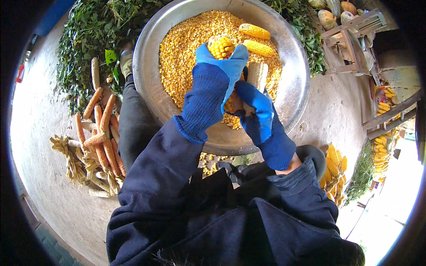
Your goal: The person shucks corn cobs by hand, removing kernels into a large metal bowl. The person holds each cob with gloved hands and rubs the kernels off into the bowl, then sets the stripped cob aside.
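Both my hands wear blue gloves and meet over a large metal basin [293, 88] filled with loose yellow corn kernels [186, 40]. My left hand [213, 84] is wrapped around a yellow corn cob [220, 46], whose kernel-covered top sticks out above my fingers. My right hand [257, 111] presses against the lower part of the same cob, next to a pale stripped cob [257, 75]. Two whole yellow cobs [255, 31] lie on the kernels at the basin's far side.
A pile of bare reddish cobs [102, 133] and husks [71, 159] lies on the concrete floor to my left. Green leafy plants [88, 31] sit behind it. Whole yellow cobs [333, 164] lie at my right. A wooden stool [350, 40] stands at the upper right.
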{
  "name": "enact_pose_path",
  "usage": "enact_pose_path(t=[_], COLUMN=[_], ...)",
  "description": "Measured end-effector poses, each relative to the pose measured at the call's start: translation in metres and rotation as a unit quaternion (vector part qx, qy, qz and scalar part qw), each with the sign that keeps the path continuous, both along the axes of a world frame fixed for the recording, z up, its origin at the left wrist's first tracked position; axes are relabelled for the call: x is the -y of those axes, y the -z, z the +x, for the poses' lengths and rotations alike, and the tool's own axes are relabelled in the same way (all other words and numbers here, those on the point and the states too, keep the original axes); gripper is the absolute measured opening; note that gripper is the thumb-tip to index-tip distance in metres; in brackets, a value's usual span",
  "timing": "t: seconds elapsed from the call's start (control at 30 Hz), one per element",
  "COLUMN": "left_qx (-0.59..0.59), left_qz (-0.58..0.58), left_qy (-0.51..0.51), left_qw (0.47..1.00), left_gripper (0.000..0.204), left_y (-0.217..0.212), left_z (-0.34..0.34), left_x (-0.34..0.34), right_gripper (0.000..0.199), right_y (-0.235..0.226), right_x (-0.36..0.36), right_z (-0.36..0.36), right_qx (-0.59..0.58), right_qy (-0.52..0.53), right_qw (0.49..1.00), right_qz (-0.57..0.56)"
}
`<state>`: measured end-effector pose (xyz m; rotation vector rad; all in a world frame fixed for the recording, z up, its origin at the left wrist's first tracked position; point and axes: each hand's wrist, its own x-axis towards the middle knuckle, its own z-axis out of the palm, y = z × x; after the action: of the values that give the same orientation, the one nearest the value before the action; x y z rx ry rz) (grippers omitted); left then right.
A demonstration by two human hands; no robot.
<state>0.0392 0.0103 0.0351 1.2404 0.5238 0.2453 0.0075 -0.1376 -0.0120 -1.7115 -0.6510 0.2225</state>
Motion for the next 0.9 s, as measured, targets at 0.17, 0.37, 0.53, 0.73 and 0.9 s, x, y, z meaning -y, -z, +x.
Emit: enact_pose_path(t=[0.17,0.37,0.53,0.73,0.9], left_qx=[0.083,0.158,0.128,0.081,0.044], left_qz=[-0.076,-0.212,-0.173,-0.117,-0.029], left_qy=[0.059,-0.022,0.027,0.045,-0.010], left_qw=[0.992,0.964,0.976,0.989,0.999], left_gripper=[0.040,0.042,0.040,0.036,0.036], left_y=[0.002,0.009,0.022,0.011,0.010], left_z=[-0.010,-0.014,-0.005,-0.007,-0.003], left_x=[-0.005,-0.013,-0.017,-0.014,0.001], right_gripper=[0.051,0.055,0.054,0.057,0.059], right_y=[0.003,0.008,0.007,0.008,0.008], right_x=[0.004,-0.004,0.007,0.008,0.007], right_z=[0.005,0.005,0.003,0.004,0.007], right_qx=[-0.024,-0.204,0.108,0.106,0.061], right_qy=[-0.004,-0.047,0.007,0.004,-0.008], right_qw=[0.998,0.950,0.992,0.991,0.993], right_qz=[0.056,0.230,-0.058,-0.079,-0.101])
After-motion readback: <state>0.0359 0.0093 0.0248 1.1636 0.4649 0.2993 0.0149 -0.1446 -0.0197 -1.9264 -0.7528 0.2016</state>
